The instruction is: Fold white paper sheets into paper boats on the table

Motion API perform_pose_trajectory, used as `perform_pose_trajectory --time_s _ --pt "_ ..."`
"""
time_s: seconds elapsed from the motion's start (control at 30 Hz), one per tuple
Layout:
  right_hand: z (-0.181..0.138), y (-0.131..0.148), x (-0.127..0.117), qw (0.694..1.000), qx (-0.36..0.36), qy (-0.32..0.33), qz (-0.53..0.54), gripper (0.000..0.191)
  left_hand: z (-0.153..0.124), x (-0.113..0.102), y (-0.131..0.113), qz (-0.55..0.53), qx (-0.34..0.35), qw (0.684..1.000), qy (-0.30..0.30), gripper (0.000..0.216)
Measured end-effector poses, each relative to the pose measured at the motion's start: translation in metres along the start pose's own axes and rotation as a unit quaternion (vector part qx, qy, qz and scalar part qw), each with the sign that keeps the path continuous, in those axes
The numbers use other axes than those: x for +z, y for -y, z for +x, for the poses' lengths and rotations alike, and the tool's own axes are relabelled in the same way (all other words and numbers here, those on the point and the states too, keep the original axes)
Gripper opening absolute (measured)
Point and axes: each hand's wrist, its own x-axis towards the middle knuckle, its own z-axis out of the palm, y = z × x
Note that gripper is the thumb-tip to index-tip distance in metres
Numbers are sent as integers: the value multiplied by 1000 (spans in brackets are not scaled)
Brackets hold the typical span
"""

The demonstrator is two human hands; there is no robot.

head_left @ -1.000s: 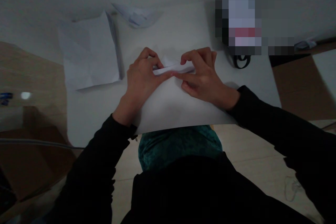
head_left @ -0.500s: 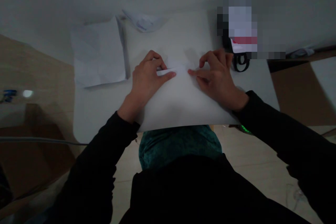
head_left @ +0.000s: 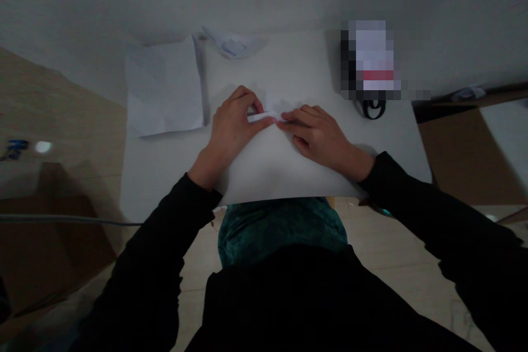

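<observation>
Left hand [head_left: 231,122] pinches paper [head_left: 258,117]; right hand [head_left: 320,135] at its end.

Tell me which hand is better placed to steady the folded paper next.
Probably the left hand: it holds the folded paper between thumb and fingers. The right hand has fingertips near the right end.

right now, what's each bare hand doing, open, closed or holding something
Left hand: closed, pinching a narrow folded white paper strip.
Right hand: at the strip's right end; whether it grips cannot be told.
</observation>
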Motion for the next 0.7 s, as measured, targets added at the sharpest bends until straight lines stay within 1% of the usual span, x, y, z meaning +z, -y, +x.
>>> perform_pose_trajectory --time_s 0.1,0.27,0.33,0.43,0.53,0.57,0.6,0.7 --pt "-1 0 -2 1000 14 -7 7 36 -2 -3 15 -50 28 998 -2 27" --pt "-3 -1 -2 1000 14 -13 19 37 -13 -15 39 -59 36 998 -2 26" --pt "-2 -1 -1 999 16 -16 25 37 -20 -21 42 -58 44 997 13 23" --pt "-2 -2 0 999 14 -23 24 36 -34 -28 36 -23 85 996 23 12" --pt "-1 -3 1 999 8 -35 18 33 -45 -26 21 33 129 991 20 26" --pt "-1 -3 1 999 7 -38 19 33 -47 -23 16 42 137 990 22 26" --pt "-1 -4 2 999 6 -39 22 34 -46 -19 12 45 130 990 12 28" --pt "-2 -5 2 998 6 -40 38 37 -37 -5 8 39 76 996 -26 70"
